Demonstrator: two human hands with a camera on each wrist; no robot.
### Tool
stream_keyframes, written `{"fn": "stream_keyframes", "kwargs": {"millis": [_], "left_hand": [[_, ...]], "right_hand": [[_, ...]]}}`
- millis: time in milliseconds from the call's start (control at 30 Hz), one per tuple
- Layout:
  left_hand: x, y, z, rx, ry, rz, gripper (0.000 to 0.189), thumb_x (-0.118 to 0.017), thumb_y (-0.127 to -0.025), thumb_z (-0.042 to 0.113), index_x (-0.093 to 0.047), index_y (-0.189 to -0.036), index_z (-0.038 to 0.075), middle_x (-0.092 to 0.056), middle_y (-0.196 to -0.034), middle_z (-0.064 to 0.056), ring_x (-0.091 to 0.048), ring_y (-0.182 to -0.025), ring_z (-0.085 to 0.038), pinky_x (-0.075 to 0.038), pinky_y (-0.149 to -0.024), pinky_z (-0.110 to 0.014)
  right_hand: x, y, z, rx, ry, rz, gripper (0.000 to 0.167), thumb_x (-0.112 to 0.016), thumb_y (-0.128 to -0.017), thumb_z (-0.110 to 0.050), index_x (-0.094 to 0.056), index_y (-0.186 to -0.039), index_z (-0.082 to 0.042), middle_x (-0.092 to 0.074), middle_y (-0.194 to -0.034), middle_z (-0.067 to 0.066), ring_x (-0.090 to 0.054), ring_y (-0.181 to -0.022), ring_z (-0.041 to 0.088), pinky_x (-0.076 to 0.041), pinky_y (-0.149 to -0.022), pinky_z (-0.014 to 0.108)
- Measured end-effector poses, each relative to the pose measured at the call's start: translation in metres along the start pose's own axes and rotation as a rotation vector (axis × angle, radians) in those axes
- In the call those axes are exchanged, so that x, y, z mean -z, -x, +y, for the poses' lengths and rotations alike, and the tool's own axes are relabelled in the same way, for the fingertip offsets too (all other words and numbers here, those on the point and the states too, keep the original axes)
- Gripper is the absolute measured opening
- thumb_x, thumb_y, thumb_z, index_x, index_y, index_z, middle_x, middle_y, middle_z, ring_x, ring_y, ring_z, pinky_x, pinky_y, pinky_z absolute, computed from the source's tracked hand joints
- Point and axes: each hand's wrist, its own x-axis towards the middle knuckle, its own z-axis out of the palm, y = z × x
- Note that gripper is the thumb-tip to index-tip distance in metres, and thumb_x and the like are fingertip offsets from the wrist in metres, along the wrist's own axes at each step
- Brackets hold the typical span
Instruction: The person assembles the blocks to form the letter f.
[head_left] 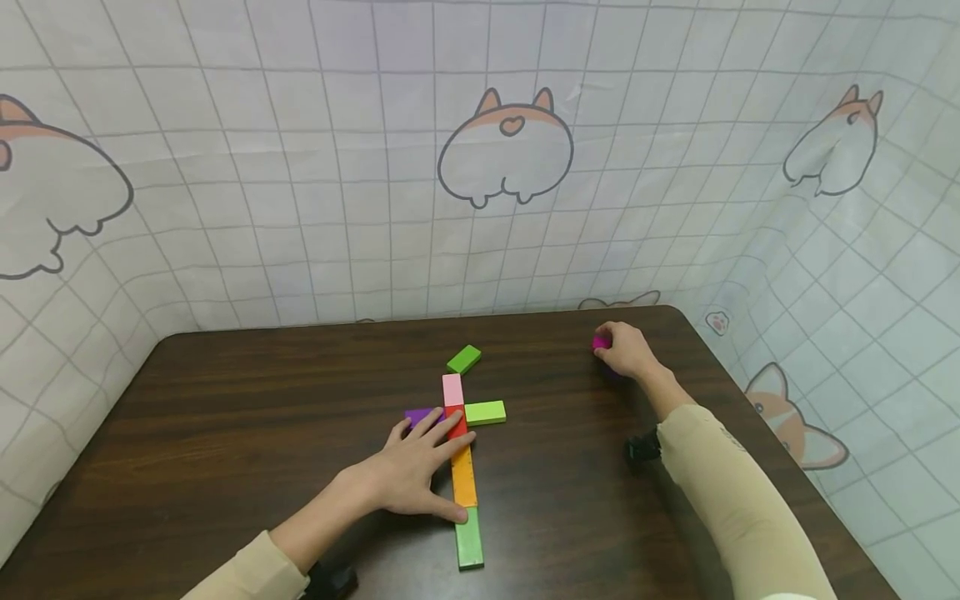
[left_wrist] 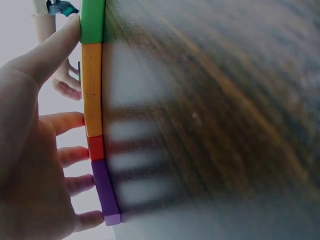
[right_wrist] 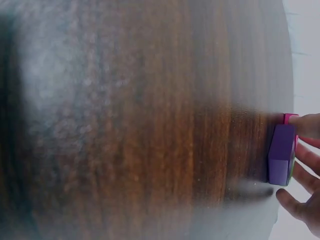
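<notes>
On the dark wooden table, flat coloured blocks form a cross: pink block (head_left: 453, 390), red block (head_left: 453, 410), orange block (head_left: 464, 479) and green block (head_left: 470, 543) in line, purple block (head_left: 417, 414) left, lime block (head_left: 486, 412) right. My left hand (head_left: 408, 473) lies over it with fingers spread, fingertips touching the red, orange and purple blocks and thumb at the green one. Far right, my right hand (head_left: 628, 350) pinches a magenta block (head_left: 601, 342). A dark purple block (right_wrist: 281, 152) lies beside those fingers, partly hiding the magenta one.
A loose green block (head_left: 464, 359) lies at an angle just beyond the pink end. The table (head_left: 262, 417) ends at a back edge against a white gridded cloth (head_left: 315, 167) with cartoon dogs. A green sliver shows behind the dark purple block.
</notes>
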Motion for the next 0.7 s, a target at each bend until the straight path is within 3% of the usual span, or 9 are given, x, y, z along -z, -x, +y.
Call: {"fn": "stream_keyframes", "kwargs": {"millis": [333, 700], "left_hand": [[-0.001, -0.001, 0.002, 0.000, -0.004, 0.003, 0.103, -0.067, -0.080, 0.077, -0.034, -0.162, 0.024, -0.016, -0.171, -0.007, -0.009, -0.155, -0.037, -0.011, -0.113, -0.074], [-0.001, 0.000, 0.002, 0.008, -0.003, 0.001, 0.103, -0.068, -0.081, 0.077, -0.034, -0.162, 0.024, -0.016, -0.171, -0.007, -0.009, -0.155, -0.037, -0.011, -0.113, -0.073]], "right_hand": [[0.000, 0.000, 0.003, -0.030, 0.021, -0.008, 0.034, -0.066, -0.097, -0.004, -0.061, -0.127, 0.011, -0.063, -0.117, 0.028, -0.060, -0.105, 0.040, -0.049, -0.091, 0.053], [0.002, -0.004, -0.010, 0.026, 0.019, 0.004, 0.032, -0.068, -0.097, -0.003, -0.063, -0.126, 0.010, -0.064, -0.115, 0.026, -0.060, -0.105, 0.040, -0.048, -0.091, 0.055]]}}
